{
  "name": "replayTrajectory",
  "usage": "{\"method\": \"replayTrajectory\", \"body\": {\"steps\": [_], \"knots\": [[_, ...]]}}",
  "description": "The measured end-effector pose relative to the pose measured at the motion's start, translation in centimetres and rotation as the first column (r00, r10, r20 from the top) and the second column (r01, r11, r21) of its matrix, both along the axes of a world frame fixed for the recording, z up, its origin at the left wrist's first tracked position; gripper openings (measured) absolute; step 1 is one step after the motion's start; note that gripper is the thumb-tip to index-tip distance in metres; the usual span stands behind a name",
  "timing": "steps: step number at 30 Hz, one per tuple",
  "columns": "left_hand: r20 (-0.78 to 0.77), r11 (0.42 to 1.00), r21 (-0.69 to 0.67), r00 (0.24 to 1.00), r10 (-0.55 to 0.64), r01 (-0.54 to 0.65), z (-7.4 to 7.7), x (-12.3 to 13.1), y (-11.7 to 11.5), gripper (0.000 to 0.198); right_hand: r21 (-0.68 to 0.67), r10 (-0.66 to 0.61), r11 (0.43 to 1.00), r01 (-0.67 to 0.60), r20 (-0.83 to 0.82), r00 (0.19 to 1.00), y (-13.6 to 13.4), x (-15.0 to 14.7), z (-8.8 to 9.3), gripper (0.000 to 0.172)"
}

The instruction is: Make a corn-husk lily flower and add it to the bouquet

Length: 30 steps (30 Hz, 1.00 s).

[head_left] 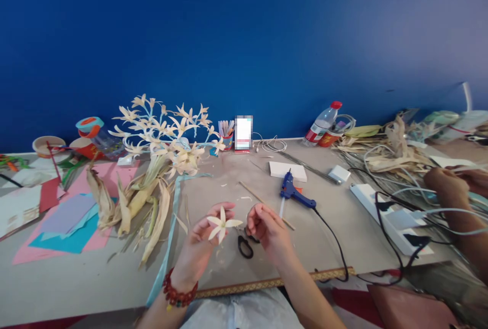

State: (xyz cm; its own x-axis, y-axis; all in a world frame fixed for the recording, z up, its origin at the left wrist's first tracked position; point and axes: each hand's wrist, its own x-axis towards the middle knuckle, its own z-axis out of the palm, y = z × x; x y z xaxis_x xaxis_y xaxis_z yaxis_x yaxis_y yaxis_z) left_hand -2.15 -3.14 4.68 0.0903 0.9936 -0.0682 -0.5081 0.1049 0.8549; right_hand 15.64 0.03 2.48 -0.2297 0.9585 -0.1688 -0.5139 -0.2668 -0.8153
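My left hand (202, 245), with a red bead bracelet on the wrist, pinches a small cream husk flower (222, 224) and holds it up over the table. My right hand (267, 227) hovers just right of the flower with its fingers curled; whether they hold anything is hidden. Black-handled scissors (245, 245) lie on the table between and below the two hands. A blue glue gun (294, 194) rests beyond my right hand, with its black cord trailing to the table's front edge.
A bunch of finished husk flowers (168, 133) and dried husks (133, 202) lie at left beside coloured paper sheets (68, 222). A plastic bottle (322, 123), a white power strip (385, 214) with cables and husk piles sit at right. Another person's hand (446, 184) works at far right.
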Motion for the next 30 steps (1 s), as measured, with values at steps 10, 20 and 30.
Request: {"method": "replayTrajectory", "body": {"steps": [10,20,30], "knots": [[0.110,0.997,-0.049,0.993,-0.050,0.056,-0.4,1.0,0.1,0.004,0.115,-0.003,0.993,-0.013,0.137,0.991,-0.6,-0.9,-0.2,0.026],[0.279,0.984,-0.147,0.959,-0.058,0.102,-0.5,1.0,0.1,0.006,0.617,-0.241,0.735,-0.280,0.625,0.743,-1.8,-0.5,0.8,0.033],[0.110,0.951,-0.014,0.945,0.307,-0.308,-1.6,-4.7,0.7,0.005,0.569,-0.803,0.589,0.574,0.336,0.492,1.8,8.0,0.5,0.019]]}}
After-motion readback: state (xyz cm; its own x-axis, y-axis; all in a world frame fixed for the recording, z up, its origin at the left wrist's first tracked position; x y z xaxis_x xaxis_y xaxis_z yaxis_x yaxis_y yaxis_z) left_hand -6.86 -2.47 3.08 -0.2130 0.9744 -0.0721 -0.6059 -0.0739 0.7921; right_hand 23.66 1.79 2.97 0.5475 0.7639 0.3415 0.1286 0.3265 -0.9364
